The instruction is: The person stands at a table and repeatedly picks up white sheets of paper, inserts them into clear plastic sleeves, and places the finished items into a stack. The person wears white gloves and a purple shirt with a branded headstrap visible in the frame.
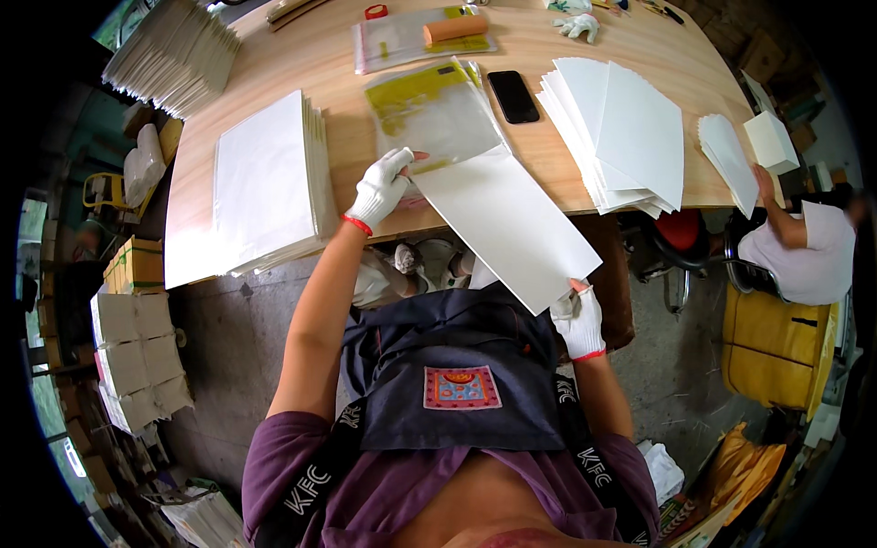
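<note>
A white board slants from the table edge toward my lap. My right hand, in a white fingertip-less glove with a red cuff, is closed on its near right corner. The board's far end lies at the near edge of a clear plastic bag with yellow-green print, on a pile of similar bags. My left hand, gloved the same way, pinches at that bag's near left edge, beside the board's far left corner. How far the board's end reaches into the bag is hard to see.
White stacks lie left, with a taller pile behind. Fanned white boards and a black phone lie right. Farther back are more bags, an orange roll and a glove. A co-worker sits at right.
</note>
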`<control>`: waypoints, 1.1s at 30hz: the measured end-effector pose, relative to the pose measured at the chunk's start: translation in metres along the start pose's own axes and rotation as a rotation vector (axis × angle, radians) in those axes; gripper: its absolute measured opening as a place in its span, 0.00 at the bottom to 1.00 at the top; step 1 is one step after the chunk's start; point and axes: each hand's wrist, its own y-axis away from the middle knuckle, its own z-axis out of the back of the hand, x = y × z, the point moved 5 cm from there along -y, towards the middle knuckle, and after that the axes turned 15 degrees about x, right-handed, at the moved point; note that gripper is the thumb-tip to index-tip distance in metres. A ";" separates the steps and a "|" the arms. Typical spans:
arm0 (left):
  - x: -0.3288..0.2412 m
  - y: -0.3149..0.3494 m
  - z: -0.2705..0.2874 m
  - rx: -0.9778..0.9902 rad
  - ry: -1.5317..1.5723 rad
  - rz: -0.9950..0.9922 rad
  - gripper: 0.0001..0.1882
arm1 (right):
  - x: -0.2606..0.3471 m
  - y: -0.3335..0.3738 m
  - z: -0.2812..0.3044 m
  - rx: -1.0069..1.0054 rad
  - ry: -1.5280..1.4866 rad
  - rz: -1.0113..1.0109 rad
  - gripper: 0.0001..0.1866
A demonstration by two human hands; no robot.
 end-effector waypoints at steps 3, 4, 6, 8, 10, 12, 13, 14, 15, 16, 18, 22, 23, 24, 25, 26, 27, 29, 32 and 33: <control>-0.019 0.005 -0.001 -0.055 -0.072 -0.036 0.23 | -0.006 0.003 -0.009 0.007 -0.023 0.001 0.14; -0.026 0.009 -0.003 -0.091 -0.121 -0.035 0.23 | -0.009 0.004 -0.015 0.027 -0.027 -0.005 0.14; -0.033 0.020 -0.010 -0.191 -0.210 -0.029 0.25 | -0.013 0.005 -0.043 0.109 -0.069 -0.002 0.10; -0.028 0.035 -0.030 -0.395 0.109 -0.102 0.34 | -0.014 0.010 -0.071 -0.061 -0.054 0.016 0.12; -0.026 0.040 -0.066 -0.606 0.976 0.081 0.36 | -0.014 0.013 -0.070 0.076 0.020 -0.005 0.12; -0.057 0.033 -0.085 -0.771 1.422 0.087 0.28 | -0.013 0.016 -0.073 0.127 0.096 -0.018 0.12; -0.048 0.023 -0.105 -0.595 1.713 0.072 0.27 | -0.011 0.018 -0.078 0.112 0.135 -0.016 0.12; -0.038 0.012 -0.126 -0.400 2.000 0.014 0.25 | -0.008 0.020 -0.085 0.101 0.181 -0.018 0.13; -0.029 0.004 -0.147 -0.186 2.266 0.015 0.24 | -0.004 0.022 -0.091 0.096 0.208 -0.023 0.13; -0.028 -0.002 -0.156 -0.050 2.387 0.004 0.24 | -0.001 0.022 -0.096 0.094 0.232 -0.027 0.13; -0.035 -0.003 -0.167 0.095 2.479 -0.003 0.23 | 0.001 0.023 -0.097 0.092 0.220 -0.056 0.13; -0.048 0.043 -0.197 0.134 2.516 0.093 0.22 | -0.016 0.010 -0.078 0.118 0.280 -0.190 0.12; -0.047 0.058 -0.207 0.097 2.471 0.139 0.22 | -0.025 0.006 -0.090 -0.018 0.298 -0.194 0.12; -0.048 0.070 -0.214 0.062 2.394 0.171 0.21 | -0.042 -0.003 -0.065 0.004 0.257 -0.219 0.11; -0.029 0.078 -0.223 -0.070 1.887 0.147 0.19 | -0.059 -0.017 -0.053 0.010 0.236 -0.233 0.12; -0.011 0.088 -0.233 -0.189 1.360 0.251 0.17 | -0.076 -0.032 -0.047 0.014 0.215 -0.245 0.14; -0.001 0.088 -0.231 -0.284 1.031 0.321 0.13 | -0.090 -0.047 -0.046 0.006 0.100 -0.169 0.15; -0.033 0.086 -0.204 -0.188 1.296 0.629 0.12 | -0.105 -0.071 -0.054 0.025 -0.250 -0.101 0.20; 0.017 0.089 -0.215 -0.317 1.212 0.458 0.11 | -0.123 -0.078 -0.074 0.247 -0.209 -0.259 0.20; 0.015 0.090 -0.215 -0.203 1.433 0.485 0.12 | -0.120 -0.078 -0.081 0.263 -0.010 -0.358 0.21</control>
